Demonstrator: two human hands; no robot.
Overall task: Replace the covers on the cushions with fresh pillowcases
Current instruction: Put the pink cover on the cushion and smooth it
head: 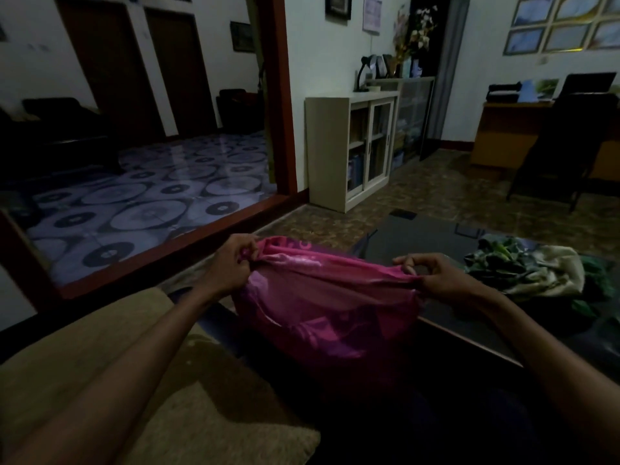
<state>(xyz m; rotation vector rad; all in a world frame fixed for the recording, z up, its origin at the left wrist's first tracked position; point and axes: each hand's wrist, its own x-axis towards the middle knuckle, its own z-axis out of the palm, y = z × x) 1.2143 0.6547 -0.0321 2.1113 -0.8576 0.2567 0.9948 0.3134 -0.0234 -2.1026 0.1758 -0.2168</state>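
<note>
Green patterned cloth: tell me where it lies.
In the head view, the green patterned cloth lies crumpled at right on the dark table, just beyond the right hand gripping the pink pillowcase.

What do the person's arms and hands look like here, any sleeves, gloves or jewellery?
Both forearms are bare along all that shows of them; no sleeve edge is in view. The left hand and right hand wear no gloves. No ring, watch or bracelet shows, though the dim light could hide small items.
</note>
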